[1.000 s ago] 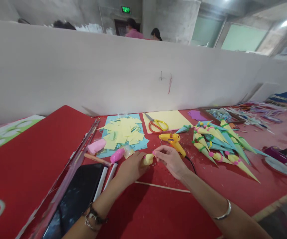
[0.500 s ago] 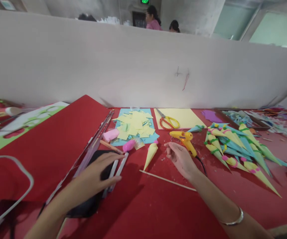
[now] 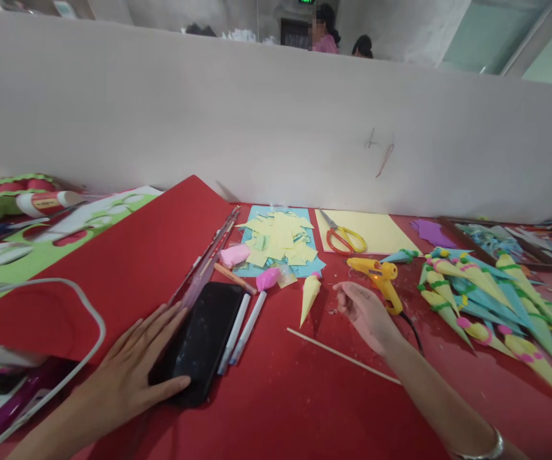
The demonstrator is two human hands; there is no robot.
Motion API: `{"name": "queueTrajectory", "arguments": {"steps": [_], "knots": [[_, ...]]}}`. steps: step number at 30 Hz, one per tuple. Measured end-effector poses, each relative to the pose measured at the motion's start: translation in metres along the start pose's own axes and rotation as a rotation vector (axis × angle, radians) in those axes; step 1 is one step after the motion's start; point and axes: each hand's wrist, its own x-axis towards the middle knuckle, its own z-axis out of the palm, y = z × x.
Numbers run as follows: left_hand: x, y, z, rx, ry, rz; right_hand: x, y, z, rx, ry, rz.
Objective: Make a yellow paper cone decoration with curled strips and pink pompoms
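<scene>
My left hand (image 3: 137,364) lies with fingers spread at the left edge of a black phone (image 3: 204,338), its thumb over the phone's lower part. Two white pens (image 3: 248,327) lie just right of the phone. My right hand (image 3: 365,313) hovers with fingers loosely curled and apart, holding nothing, between a small yellow paper cone (image 3: 309,297) with a pink tip and a yellow glue gun (image 3: 376,275). In front of the cone lies a thin wooden stick (image 3: 343,355). Pink clay packets (image 3: 267,279) sit behind the pens.
Cut yellow paper pieces (image 3: 280,236) lie on blue sheets. Scissors (image 3: 345,239) rest on a cream sheet (image 3: 386,233). Decorated cones (image 3: 487,287) are heaped at right. A red board (image 3: 127,255) and white cable (image 3: 91,306) are at left. A white partition (image 3: 257,121) stands behind.
My left hand has moved left and down from above the pens to the phone's left side, uncovering the phone. The view has turned a little left. My right hand stays near the glue gun.
</scene>
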Motion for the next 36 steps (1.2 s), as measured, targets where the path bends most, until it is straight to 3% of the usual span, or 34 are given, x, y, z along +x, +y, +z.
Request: {"name": "queueTrajectory", "arguments": {"steps": [15, 22, 26, 30, 33, 36], "knots": [[0.002, -0.001, 0.003, 0.098, -0.033, -0.034, 0.000, 0.000, -0.003, -0.012, -0.030, -0.006], [0.004, 0.009, -0.007, 0.029, 0.067, -0.015, -0.003, -0.002, 0.003, -0.030, -0.045, -0.012], [0.025, 0.052, -0.017, -0.087, 0.183, 0.043, -0.001, 0.000, 0.002, -0.113, -0.037, -0.064], [0.058, 0.121, -0.017, -0.121, 0.058, 0.218, 0.004, 0.002, -0.002, -0.175, -0.010, -0.130], [0.086, 0.165, -0.010, -0.097, 0.068, 0.195, 0.005, 0.001, -0.003, -0.227, 0.024, -0.171], [0.112, 0.187, 0.002, -0.077, 0.077, 0.127, 0.004, -0.001, -0.002, -0.265, 0.035, -0.187]]}}
